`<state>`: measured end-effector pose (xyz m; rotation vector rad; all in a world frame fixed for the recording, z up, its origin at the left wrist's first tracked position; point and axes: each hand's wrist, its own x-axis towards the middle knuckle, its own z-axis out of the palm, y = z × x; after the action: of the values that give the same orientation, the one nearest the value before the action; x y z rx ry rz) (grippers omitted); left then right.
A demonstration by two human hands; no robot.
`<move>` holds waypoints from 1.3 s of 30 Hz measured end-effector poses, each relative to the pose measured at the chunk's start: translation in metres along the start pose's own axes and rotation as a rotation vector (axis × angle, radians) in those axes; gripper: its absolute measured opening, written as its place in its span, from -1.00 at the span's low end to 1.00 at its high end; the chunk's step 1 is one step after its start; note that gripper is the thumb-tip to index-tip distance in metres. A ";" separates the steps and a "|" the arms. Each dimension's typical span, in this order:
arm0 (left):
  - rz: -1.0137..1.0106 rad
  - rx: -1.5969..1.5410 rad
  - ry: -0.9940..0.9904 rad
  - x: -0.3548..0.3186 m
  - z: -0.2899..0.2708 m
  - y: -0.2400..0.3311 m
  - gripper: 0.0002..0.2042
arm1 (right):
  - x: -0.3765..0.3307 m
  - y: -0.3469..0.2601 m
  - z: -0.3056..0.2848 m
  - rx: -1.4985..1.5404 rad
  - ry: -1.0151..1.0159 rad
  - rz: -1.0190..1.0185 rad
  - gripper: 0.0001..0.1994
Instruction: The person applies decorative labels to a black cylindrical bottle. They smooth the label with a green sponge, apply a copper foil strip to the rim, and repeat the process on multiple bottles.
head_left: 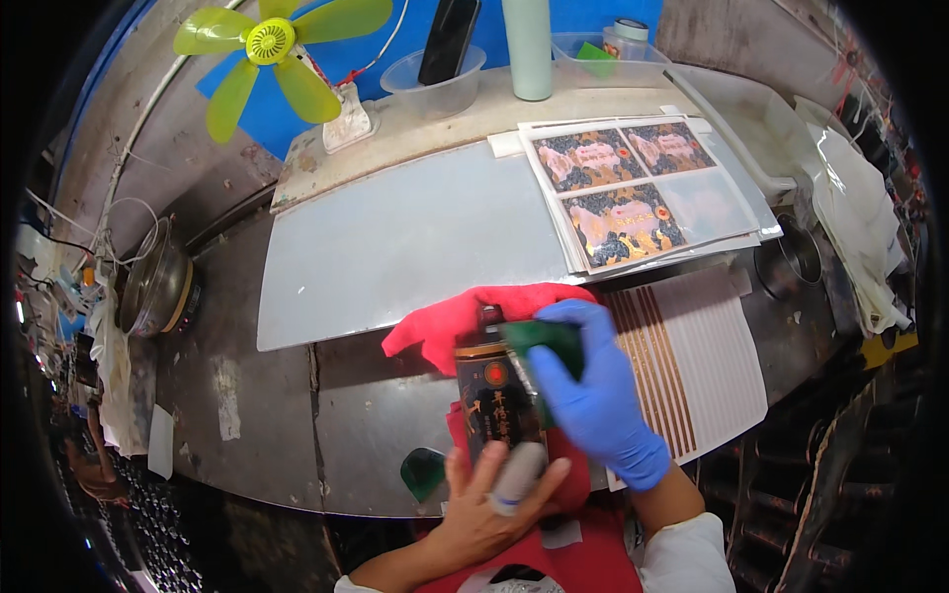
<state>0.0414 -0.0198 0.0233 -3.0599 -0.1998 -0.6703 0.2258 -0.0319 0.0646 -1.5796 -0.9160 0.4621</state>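
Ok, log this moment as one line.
left hand: on dark bottle; right hand: gloved, holding green piece; red cloth: beneath bottle

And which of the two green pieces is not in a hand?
The green piece on the metal table, left of the bottle; the other is in the gloved right hand.

Right hand (596, 395), at four o'clock: fitted with a blue, thin, close-fitting glove (623, 435), cuff creased at the wrist. Left hand (494, 502), at six o'clock: one finger wears a grey tubular cover (520, 470), pale band (504, 506) at its base. White fabric sleeves (684, 555) at five and seven o'clock. Red cloth garment (593, 553) between five and six o'clock.
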 end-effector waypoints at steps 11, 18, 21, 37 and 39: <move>-0.519 -0.871 -0.238 -0.054 0.025 -0.035 0.22 | -0.013 0.078 -0.007 0.350 0.061 0.271 -0.71; -0.022 -0.008 -0.189 0.004 -0.005 0.005 -0.16 | -0.001 -0.001 0.006 -0.074 -0.046 -0.069 -0.72; -0.258 -0.265 -0.119 -0.005 0.001 0.000 -0.22 | -0.004 0.034 0.006 0.136 0.012 0.042 -0.72; -0.363 -0.504 -0.148 -0.022 0.013 -0.009 0.12 | -0.005 0.057 0.003 0.337 0.085 0.208 -0.72; -0.396 -0.579 -0.126 -0.035 0.021 -0.014 0.13 | -0.022 0.076 -0.012 0.312 0.089 0.293 -0.71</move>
<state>0.0165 -0.0096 -0.0107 -3.6635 -0.7536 -0.6334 0.2439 -0.0561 -0.0096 -1.4366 -0.5158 0.6997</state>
